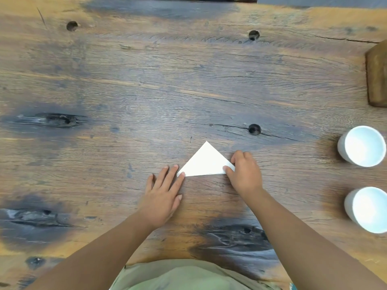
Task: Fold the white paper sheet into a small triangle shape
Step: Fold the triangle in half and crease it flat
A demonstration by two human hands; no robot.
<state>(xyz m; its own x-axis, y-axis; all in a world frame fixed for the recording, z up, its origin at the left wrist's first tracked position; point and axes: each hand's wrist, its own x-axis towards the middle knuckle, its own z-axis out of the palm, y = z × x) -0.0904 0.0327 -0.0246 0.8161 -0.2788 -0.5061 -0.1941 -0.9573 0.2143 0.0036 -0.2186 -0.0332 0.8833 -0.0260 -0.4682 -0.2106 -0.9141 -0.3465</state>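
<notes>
White paper sheet [206,163], already a small flat triangle on worktop [146,91]: left hand [164,192] spread at its 8 o'clock corner, right hand [244,174] pinching its 4 o'clock corner; probably only final creasing left.

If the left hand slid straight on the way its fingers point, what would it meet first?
The left hand lies flat on the wooden table, fingers aimed up and slightly right. Its index fingertip already touches the folded white paper triangle at the left corner, so the paper comes first; the other fingers would likely pass over bare wood.
</notes>
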